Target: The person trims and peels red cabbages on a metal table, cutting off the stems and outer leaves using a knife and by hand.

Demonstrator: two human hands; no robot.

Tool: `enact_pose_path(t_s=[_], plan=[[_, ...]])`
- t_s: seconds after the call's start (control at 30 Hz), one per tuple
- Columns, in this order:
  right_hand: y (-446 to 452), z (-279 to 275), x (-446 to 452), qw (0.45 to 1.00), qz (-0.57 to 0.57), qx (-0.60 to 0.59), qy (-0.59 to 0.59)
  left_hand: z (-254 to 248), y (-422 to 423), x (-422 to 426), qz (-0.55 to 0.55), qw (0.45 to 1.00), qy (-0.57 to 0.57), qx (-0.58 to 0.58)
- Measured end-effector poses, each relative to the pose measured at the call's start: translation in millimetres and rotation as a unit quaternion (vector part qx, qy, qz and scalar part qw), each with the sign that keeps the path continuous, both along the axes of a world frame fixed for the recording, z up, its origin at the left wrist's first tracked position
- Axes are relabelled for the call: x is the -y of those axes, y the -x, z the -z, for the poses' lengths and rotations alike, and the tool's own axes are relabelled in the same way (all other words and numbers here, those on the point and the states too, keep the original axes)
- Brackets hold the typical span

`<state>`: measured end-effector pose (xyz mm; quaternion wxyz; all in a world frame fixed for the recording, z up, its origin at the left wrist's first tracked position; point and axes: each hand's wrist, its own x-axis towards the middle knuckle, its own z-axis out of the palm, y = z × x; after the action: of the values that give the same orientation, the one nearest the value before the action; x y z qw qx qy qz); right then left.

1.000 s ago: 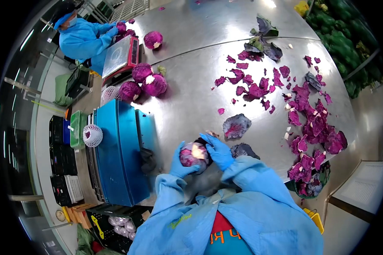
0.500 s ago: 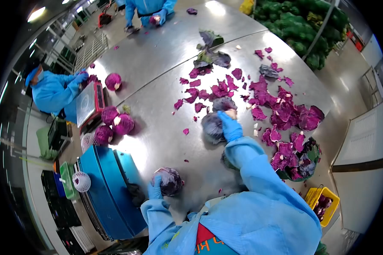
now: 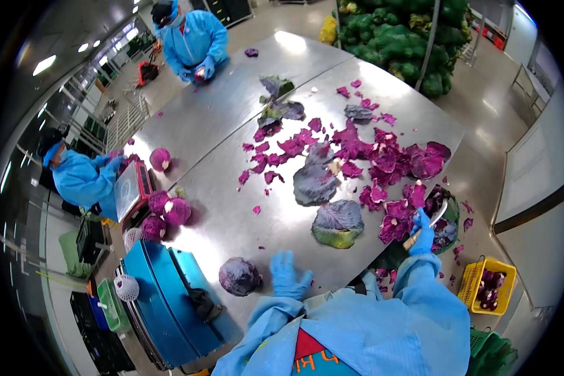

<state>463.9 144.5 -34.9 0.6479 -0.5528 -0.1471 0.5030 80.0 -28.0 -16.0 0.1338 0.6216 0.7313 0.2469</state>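
Observation:
My left hand (image 3: 288, 276), blue-gloved, rests on the steel table with its fingers spread, holding nothing. Just left of it sits a dull purple cabbage (image 3: 239, 276), not touched. At the table's right edge my right hand (image 3: 422, 233) is closed around a knife (image 3: 412, 240) with a light handle; its curved blade points up and right. Below the blade is a basket of purple leaves (image 3: 446, 232). Large grey-purple outer leaves (image 3: 316, 178) and a green-edged leaf (image 3: 338, 224) lie on the table between my hands and the torn magenta leaves (image 3: 382, 156).
Peeled cabbages (image 3: 178, 211) sit near a red scale (image 3: 134, 189) at left, above a blue metal box (image 3: 163, 291). Two co-workers (image 3: 194, 41) stand at the far and left sides. A yellow basket (image 3: 467, 285) is on the floor at right.
My left hand has let go of the cabbage and moved right. The large leaves my right hand held now lie on the table; it has moved right and holds a knife. The view has shifted right.

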Motion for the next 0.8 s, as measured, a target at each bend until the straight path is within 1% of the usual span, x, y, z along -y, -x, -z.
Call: enact_pose_path(t_s=[0.07,0.1,0.17,0.2,0.23,0.27,0.3,0.37,0.4,0.47,0.53,0.57,0.67,0.7,0.73,0.8], plan=[[-24,15,22,0.991,0.032,-0.124,0.037,-2,-35,-2,0.016,0.985,0.168,-0.032],[-32,16,32,0.988,0.032,-0.149,0.038,-2,-46,-2,0.024,0.966,0.252,-0.052],[-44,14,47,0.982,0.045,-0.179,0.042,37,-51,1,0.044,0.977,0.200,-0.065],[-47,1,52,0.985,0.056,-0.157,0.050,45,-56,-4,0.053,0.981,0.176,-0.067],[-50,-12,59,0.987,0.065,-0.133,0.060,55,-59,-8,0.030,0.978,0.189,-0.082],[-54,-20,66,0.988,0.075,-0.110,0.073,48,-63,-14,0.019,0.979,0.194,-0.060],[-72,1,74,0.997,0.044,-0.049,0.037,40,-64,-20,0.009,0.978,0.203,-0.037],[-98,25,79,0.997,0.065,-0.001,0.029,34,-66,-30,-0.016,0.976,0.218,0.001],[-104,27,78,0.997,0.072,0.022,0.023,32,-66,-33,-0.012,0.977,0.213,0.004],[-116,29,68,0.995,0.102,-0.014,0.010,29,-66,-42,-0.009,0.979,0.202,0.010],[-115,17,46,0.989,0.139,-0.053,0.011,29,-72,-54,-0.005,0.983,0.185,0.021],[-131,39,31,0.993,0.101,-0.045,-0.039,30,-75,-62,-0.001,0.984,0.177,0.026],[-130,15,-28,0.992,0.041,0.110,-0.036,14,-90,-98,0.024,0.974,0.095,0.206],[-133,19,-52,0.978,0.045,0.194,-0.065,17,-98,-113,0.053,0.980,0.076,0.175],[-138,21,-81,0.954,0.045,0.280,-0.095,18,-108,-130,0.072,0.984,0.085,0.137],[-138,4,-137,0.929,0.054,0.362,-0.047,15,-131,-164,0.110,0.987,0.101,0.058]])
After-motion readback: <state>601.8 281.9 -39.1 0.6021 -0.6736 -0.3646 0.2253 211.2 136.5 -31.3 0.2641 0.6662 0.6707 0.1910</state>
